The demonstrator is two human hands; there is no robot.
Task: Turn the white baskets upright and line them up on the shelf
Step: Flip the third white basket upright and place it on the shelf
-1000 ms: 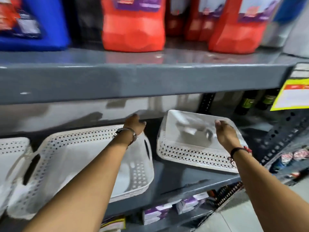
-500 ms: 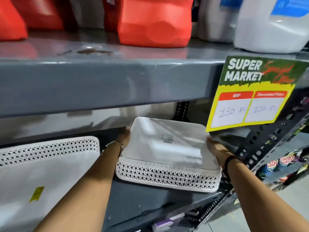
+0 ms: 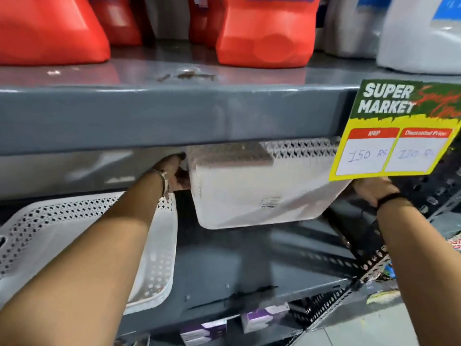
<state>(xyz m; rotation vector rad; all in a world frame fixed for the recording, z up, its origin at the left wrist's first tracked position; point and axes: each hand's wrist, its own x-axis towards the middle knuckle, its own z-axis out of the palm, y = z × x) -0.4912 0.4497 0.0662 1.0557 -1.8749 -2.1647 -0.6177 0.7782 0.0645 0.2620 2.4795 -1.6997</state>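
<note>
A white perforated basket (image 3: 262, 193) hangs tilted above the grey shelf (image 3: 249, 265), its solid bottom facing me and its latticed rim up against the shelf above. My left hand (image 3: 175, 171) grips its left end and my right hand (image 3: 374, 189) grips its right end, partly behind a price sign. A second white basket (image 3: 104, 236) rests upright on the shelf to the left, under my left forearm.
The grey shelf above (image 3: 174, 116) hangs low over the basket and carries orange jugs (image 3: 264, 33) and a white jug (image 3: 421, 36). A yellow and green price sign (image 3: 396, 131) hangs at the right. A perforated upright (image 3: 369, 265) stands at the right end. Small boxes (image 3: 257, 320) sit on the shelf below.
The basket lay upside down on the shelf under my hands. Both hands have lifted it off the shelf and tipped it, so its bottom now faces me.
</note>
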